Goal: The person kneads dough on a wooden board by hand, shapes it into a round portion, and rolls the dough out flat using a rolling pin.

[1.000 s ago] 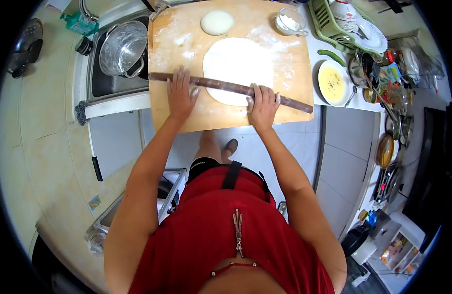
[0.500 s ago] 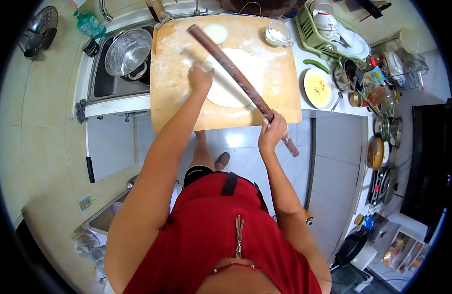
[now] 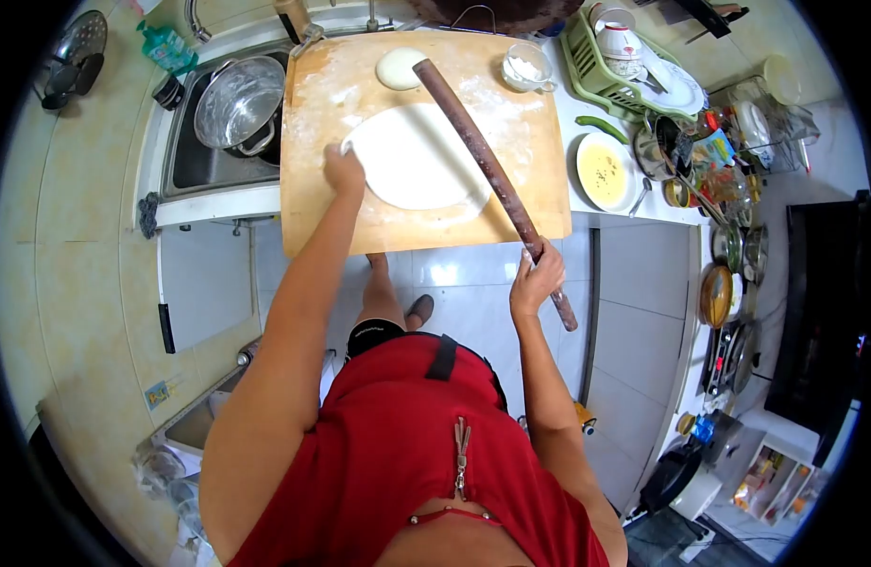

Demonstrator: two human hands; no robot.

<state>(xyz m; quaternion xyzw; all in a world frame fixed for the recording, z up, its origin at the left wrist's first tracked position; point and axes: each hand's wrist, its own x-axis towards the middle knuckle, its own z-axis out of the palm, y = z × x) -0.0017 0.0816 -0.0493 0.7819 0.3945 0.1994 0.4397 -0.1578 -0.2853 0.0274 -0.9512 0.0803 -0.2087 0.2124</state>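
A flat, white sheet of dough lies on the floured wooden board. My left hand pinches the sheet's left edge, where a small corner is pulled up. In my right hand is a long dark rolling pin, gripped near its lower end. The pin slants up and to the left, raised above the board, and passes over the right part of the sheet. A round lump of dough sits at the board's far side. Close to the far right corner stands a glass cup of flour.
Left of the board, a metal pot stands in the sink. On the right counter are a plate of yellow liquid, a green pepper, a spoon and a green dish rack with bowls.
My left hand has moved left, drawing the dough sheet's edge with it. The rolling pin has swung right and lower, uncovering more of the sheet and the round lump.
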